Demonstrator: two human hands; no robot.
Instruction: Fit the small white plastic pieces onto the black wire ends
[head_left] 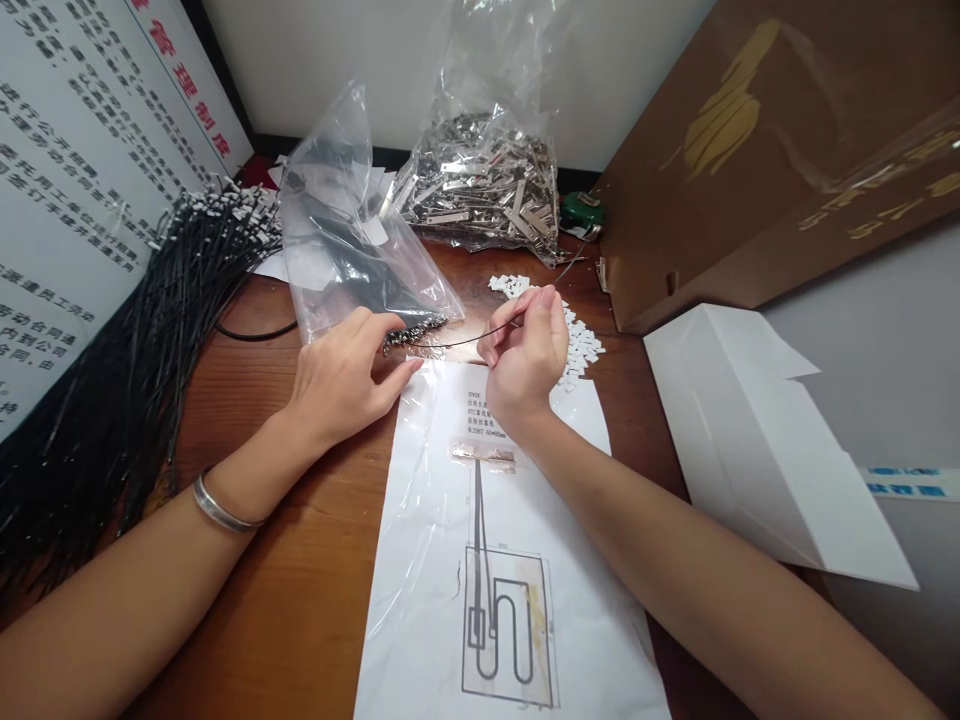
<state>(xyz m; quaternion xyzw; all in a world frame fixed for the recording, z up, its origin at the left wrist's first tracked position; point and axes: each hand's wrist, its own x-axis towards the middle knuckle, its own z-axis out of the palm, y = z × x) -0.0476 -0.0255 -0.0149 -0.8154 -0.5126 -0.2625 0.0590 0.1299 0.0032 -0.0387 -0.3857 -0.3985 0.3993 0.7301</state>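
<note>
My right hand (529, 350) pinches a thin dark wire (465, 343) between thumb and fingers, above the top of a printed sheet. One end of the wire runs left to a small heap of dark metal pieces (412, 333); the other sticks out at the upper right. My left hand (349, 375) lies beside that heap, its thumb and index finger apart and its other fingers partly hidden. Whether its index finger touches the pieces, I cannot tell. Small white connector pieces (581, 345) are spread behind my right hand. The paper sheet (420, 560) carries a line drawing and printed text.
A bundle of black wires with white ends (150, 330) hangs at the left. Behind stand a clear plastic bag (337, 220) and a bag of metal strips (480, 185). A green tape measure (581, 212), a brown box (720, 170) and a folded white card (757, 440) are rightward.
</note>
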